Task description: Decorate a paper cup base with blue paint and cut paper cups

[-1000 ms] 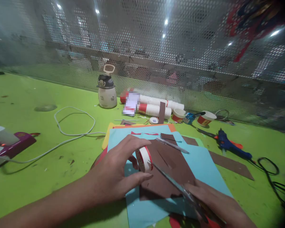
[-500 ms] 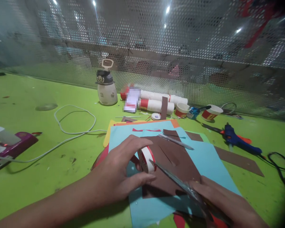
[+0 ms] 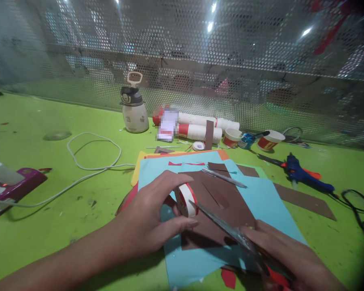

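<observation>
White with a red edge, a short round ring (image 3: 185, 197) sat clamped between thumb and fingers of the left hand (image 3: 148, 214), above brown paper (image 3: 234, 211), the right hand (image 3: 286, 248) closed around silver metal scissors (image 3: 223, 224).

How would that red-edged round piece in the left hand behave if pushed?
The round piece would probably roll on its curved white side. It seems light, since the left hand holds it just between thumb and fingers.
</observation>
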`<state>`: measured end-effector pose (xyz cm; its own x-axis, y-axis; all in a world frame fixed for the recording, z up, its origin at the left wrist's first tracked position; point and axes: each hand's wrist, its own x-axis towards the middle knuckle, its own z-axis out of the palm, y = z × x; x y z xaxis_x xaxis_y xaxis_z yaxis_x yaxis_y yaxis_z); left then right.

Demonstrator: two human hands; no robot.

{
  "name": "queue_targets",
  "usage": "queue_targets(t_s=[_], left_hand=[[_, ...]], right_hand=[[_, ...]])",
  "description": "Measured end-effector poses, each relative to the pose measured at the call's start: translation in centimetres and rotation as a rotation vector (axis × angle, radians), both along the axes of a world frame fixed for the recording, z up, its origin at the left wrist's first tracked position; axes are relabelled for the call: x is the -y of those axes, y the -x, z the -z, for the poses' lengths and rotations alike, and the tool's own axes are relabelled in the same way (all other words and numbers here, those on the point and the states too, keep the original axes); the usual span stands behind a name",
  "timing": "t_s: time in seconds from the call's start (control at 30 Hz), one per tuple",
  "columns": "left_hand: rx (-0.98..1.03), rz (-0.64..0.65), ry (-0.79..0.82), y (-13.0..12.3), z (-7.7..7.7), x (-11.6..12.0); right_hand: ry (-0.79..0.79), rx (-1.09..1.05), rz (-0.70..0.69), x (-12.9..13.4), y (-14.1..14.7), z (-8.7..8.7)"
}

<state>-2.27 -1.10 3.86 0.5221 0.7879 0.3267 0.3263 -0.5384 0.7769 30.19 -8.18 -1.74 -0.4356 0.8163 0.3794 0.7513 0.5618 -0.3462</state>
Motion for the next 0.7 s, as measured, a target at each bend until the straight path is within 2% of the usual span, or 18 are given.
queue_targets(t_s=[0.13, 0.2, 0.33, 0.53, 0.7], left_hand=[[-0.006, 0.001, -0.001, 0.0, 0.0, 0.0], [-0.01, -0.001, -0.002, -0.1, 0.0, 0.1], [-0.004, -0.002, 0.005, -0.2, 0.1, 0.0], [-0.021, -0.023, -0.015, -0.1, 0.3, 0.2], [-0.035, -0.045, -0.057, -0.2, 0.6, 0.2]], right_hand=[[0.008, 0.096, -0.052, 0.1, -0.3, 0.3], [0.043, 0.089, -0.024, 0.2, -0.3, 0.3], [-0.009, 0.065, 0.054, 0.5, 0.6, -0.1], [-0.003, -0.033, -0.08, -0.2, 0.8, -0.5], [0.024, -0.052, -0.051, -0.2, 0.8, -0.2]])
